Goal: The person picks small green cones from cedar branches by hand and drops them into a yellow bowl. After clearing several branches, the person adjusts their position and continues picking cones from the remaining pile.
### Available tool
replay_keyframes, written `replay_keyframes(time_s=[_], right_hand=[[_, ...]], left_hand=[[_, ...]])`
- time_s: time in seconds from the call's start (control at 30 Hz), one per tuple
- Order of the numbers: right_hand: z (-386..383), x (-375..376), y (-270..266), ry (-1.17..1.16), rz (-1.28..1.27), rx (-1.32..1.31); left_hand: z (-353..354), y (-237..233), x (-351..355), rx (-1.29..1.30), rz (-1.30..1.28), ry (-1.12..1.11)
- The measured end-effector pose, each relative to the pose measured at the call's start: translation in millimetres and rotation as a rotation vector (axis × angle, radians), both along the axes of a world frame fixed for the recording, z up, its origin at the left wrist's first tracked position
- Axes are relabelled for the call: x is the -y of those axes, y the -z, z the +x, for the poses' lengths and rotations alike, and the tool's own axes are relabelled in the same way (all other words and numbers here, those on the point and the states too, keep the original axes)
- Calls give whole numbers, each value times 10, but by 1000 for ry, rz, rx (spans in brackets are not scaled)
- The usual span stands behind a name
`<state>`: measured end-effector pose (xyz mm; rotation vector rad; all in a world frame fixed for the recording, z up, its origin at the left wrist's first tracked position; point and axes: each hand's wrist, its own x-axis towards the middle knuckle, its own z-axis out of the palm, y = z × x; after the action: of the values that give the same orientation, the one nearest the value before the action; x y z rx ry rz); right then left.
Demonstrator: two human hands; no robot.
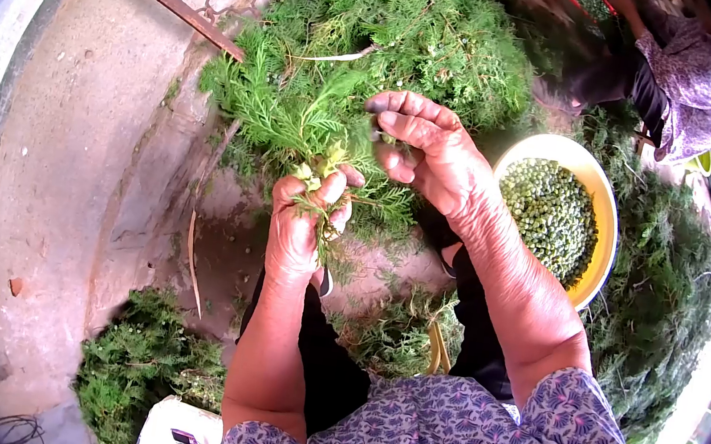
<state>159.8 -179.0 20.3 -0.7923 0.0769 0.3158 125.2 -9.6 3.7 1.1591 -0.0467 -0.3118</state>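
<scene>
From the head camera, the left hand (308, 227) is closed tight around a leafy green sprig (297, 120). The sprig sits left of the yellow bowl (604, 221), which is full of little green seeds (550, 213). The right hand (426, 152) is half open, with its fingers (409, 103) curled on the sprig's top. A big pile of green branches (417, 24) lies above the bowl. Another person (688, 82) bends down above the bowl too.
</scene>
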Motion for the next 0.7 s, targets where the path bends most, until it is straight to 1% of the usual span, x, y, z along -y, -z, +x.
replay_keyframes(time_s=[0.03, 0.1, 0.13, 0.17, 0.23, 0.3, 0.37, 0.43, 0.5, 0.53, 0.57, 0.6, 0.63, 0.67, 0.7], right_hand=[[3, 12, 5, 2, -1, -1], [11, 31, 27, -93, -207, 16], [8, 33, 45, -137, -207, -49], [2, 26, 59, -137, -207, -49], [-29, -10, 77, -225, -233, -32], [-78, -64, 25, -224, -252, -33], [-107, -89, 25, -141, -293, 14], [-108, -93, 28, -137, -301, 35], [-122, -109, -25, -82, -535, 169], [-129, -143, 22, -5, -577, 284], [-136, -147, 13, -7, -576, 285], [-142, -145, -6, -33, -555, 233], [-144, -143, -17, -58, -534, 182], [-143, -150, 1, -78, -437, 102], [-131, -138, 53, -78, -437, 102]], left_hand=[[-10, -4, 1, -1, -1, 2], [-18, -22, 3, 0, 5, 12], [-12, -27, -10, 0, 4, 36], [-12, -9, -12, 0, 4, 37], [-16, 43, -21, -74, -32, -30], [-5, 41, -21, -50, -24, -45], [2, 40, 10, -27, -15, -57], [-7, 23, 88, -59, 71, -252], [-28, 3, 95, -105, 114, -290], [-31, 71, 82, 111, 254, -314], [-29, 138, 69, 329, 393, -333], [-17, 174, 38, 583, 586, -349], [-39, 190, 18, 584, 586, -350], [-58, 87, 34, 304, 296, -300], [-67, 32, 44, 24, 6, -243]])
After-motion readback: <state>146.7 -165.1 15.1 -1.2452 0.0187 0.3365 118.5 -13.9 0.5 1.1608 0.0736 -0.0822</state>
